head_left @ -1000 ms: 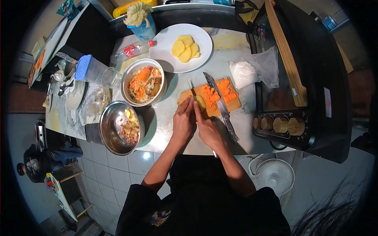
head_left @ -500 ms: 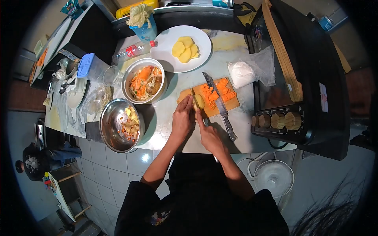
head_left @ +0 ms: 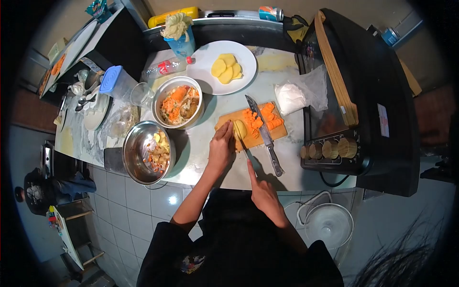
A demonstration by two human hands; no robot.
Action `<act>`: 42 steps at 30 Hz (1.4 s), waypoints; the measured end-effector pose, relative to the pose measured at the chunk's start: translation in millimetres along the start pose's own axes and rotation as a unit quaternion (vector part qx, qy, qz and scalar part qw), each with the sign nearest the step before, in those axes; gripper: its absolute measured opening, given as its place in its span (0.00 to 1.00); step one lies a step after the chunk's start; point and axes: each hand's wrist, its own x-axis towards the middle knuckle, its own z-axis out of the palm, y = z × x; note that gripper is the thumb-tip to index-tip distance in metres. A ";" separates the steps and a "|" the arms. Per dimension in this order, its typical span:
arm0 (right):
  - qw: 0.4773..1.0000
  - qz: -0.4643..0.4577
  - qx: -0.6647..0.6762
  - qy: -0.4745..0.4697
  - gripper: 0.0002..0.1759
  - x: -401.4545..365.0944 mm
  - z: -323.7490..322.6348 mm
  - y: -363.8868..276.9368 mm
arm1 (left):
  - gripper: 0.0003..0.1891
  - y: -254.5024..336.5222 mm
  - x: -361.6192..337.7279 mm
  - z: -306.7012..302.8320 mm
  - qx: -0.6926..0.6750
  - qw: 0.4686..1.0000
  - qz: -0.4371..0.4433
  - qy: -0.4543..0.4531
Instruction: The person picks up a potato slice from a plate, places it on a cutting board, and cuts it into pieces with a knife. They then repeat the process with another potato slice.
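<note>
On the wooden cutting board (head_left: 227, 117), my left hand (head_left: 221, 152) presses its closed fingertips against a peeled piece of potato (head_left: 240, 128). A knife (head_left: 242, 142) is in my right hand (head_left: 266, 197), its blade against the potato and the index finger stretched along its back. Chopped carrot (head_left: 270, 116) covers the board's right side. Across it lies a second, larger knife (head_left: 268, 142), its handle over the board's near edge. Behind the board, a white plate (head_left: 201, 57) holds several potato slices (head_left: 226, 67).
Left of the board stand a white pot (head_left: 157, 107) of vegetables and a steel bowl (head_left: 131, 165) of peelings. A bag of white powder (head_left: 290, 97) lies beside the black oven (head_left: 377, 124) at right. A plastic bottle (head_left: 165, 67) lies at the back. Another person (head_left: 40, 191) is far left.
My right hand has drawn the knife back toward my body, away from my left fingers. My left hand stays at the potato. The camera view has shifted slightly.
</note>
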 end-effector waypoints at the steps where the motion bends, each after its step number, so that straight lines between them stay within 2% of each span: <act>1: 1.000 -0.006 -0.004 0.003 0.54 -2.1 0.3 0.6 | 0.22 -0.1 0.1 -0.7 -0.005 1.000 -0.005 -0.005; 7: 0.999 0.010 0.032 -0.013 0.54 -1.5 -1.1 5.3 | 0.18 0.2 1.2 -7.1 -0.029 1.000 0.005 -0.003; 8: 0.999 -0.003 0.029 0.024 0.54 0.2 2.5 6.7 | 0.18 0.5 1.8 -7.4 -0.031 1.000 0.007 0.003; 10: 0.999 -0.010 0.038 0.025 0.54 7.0 4.9 8.4 | 0.17 -0.2 2.8 -9.2 -0.049 0.999 -0.009 -0.007; 22: 0.999 -0.025 0.008 0.023 0.54 67.4 -9.7 -1.0 | 0.17 4.4 6.2 -16.3 -0.067 0.997 -0.034 -0.011; 28: 1.000 -0.020 0.017 0.014 0.51 62.3 -38.9 -8.0 | 0.19 3.3 7.6 -15.5 -0.089 0.994 -0.058 -0.021; 30: 0.999 0.008 0.048 -0.019 0.48 51.1 -56.9 -13.4 | 0.20 2.9 7.7 -17.0 -0.090 0.994 -0.060 -0.025; 33: 0.995 0.006 0.096 0.000 0.45 41.4 -58.6 -2.7 | 0.22 3.1 17.0 -25.6 -0.106 0.991 -0.061 -0.046; 36: 0.989 0.027 0.148 -0.003 0.41 35.4 -71.6 -0.3 | 0.32 0.8 20.5 -33.2 -0.104 0.986 -0.072 -0.104; 40: 0.989 0.065 0.131 0.010 0.37 32.2 -71.8 4.2 | 0.33 2.7 22.0 -32.0 -0.087 0.989 -0.049 -0.107; 42: 0.990 0.048 0.129 0.005 0.30 34.0 -59.7 12.4 | 0.34 0.0 20.4 -29.5 -0.069 0.987 -0.075 -0.125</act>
